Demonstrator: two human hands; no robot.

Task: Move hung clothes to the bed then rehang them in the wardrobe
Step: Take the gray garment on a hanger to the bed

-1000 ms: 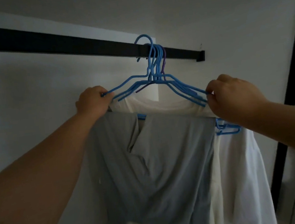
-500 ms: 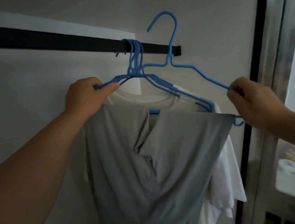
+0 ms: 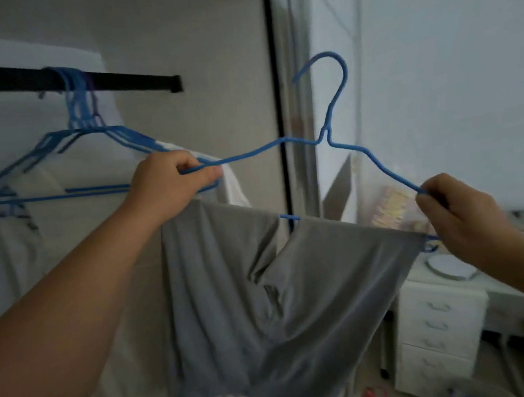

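Note:
A blue wire hanger [image 3: 334, 98] is off the rail and held in the air, tilted down to the right. A grey garment [image 3: 267, 312] is folded over its lower bar. My left hand [image 3: 171, 184] grips the hanger's left shoulder. My right hand [image 3: 459, 218] pinches its right end. On the black wardrobe rail [image 3: 129, 78] several more blue hangers [image 3: 81, 114] still hang, with white clothes [image 3: 64, 253] under them.
A black wardrobe frame post [image 3: 275, 82] stands upright behind the held hanger. To the right is a white drawer unit [image 3: 439, 331] beside a white desk [image 3: 506, 294] with small items on it. A pale wall fills the upper right.
The hanger with the grey garment has come away from the rail and moved right, past the wardrobe post. Both hands kept their hold. The view has swung right, showing the desk and drawers.

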